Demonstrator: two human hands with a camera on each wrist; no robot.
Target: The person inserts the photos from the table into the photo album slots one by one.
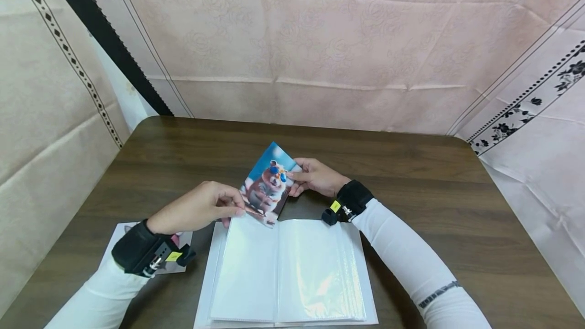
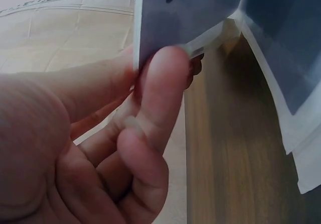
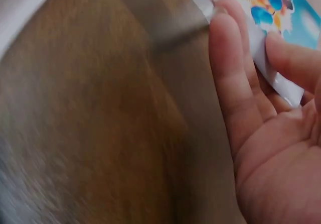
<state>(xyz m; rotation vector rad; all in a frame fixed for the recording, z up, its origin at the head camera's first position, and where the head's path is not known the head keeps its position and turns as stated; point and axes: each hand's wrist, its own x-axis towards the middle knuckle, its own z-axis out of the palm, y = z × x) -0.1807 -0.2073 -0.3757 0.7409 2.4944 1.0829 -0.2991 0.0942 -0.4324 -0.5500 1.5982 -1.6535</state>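
A glossy photo card (image 1: pixel 267 184) of a furry animal in blue goggles is held tilted over the top edge of an open photo album (image 1: pixel 320 273). My right hand (image 1: pixel 320 177) pinches the card's right edge between thumb and fingers; in the right wrist view the card (image 3: pixel 293 8) shows at the upper right. My left hand (image 1: pixel 207 207) pinches the top left corner of the album's left clear sleeve, right beside the card's lower corner. Close up in the left wrist view, the thumb and fingers (image 2: pixel 165 83) grip the sleeve page (image 2: pixel 188 13), which shows a dark shape.
Another picture sheet (image 1: pixel 175 268) lies on the brown wooden table (image 1: pixel 434 207) at the left, partly under my left wrist. Pale patterned cloth (image 1: pixel 320 39) hangs behind the table and at both sides. Each wrist wears a black strap with a small camera.
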